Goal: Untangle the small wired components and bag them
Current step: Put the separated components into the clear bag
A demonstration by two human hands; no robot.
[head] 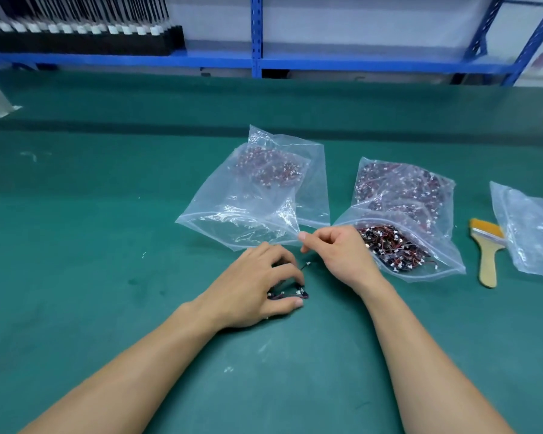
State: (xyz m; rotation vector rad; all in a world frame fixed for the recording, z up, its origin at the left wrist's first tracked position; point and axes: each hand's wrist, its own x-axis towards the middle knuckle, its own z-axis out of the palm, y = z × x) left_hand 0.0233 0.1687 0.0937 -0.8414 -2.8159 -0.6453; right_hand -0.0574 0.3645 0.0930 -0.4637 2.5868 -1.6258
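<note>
My left hand (257, 289) curls over a small bundle of dark wired components (290, 294) on the green mat and grips it. My right hand (336, 255) is just to the right, its thumb and fingers pinched together; a single wired piece with a white connector (306, 265) trails from under it. A clear bag (248, 208) lies open-mouthed just beyond both hands, with a few components deep inside. A fuller clear bag (402, 220) of red-and-black wired components sits to the right, its contents spilling near its mouth.
A yellow-bristled wooden brush (486, 249) lies right of the full bag. Another clear bag (530, 227) sits at the far right edge. A blue metal shelf (256, 62) with a black rack of parts (82, 39) stands behind the bench.
</note>
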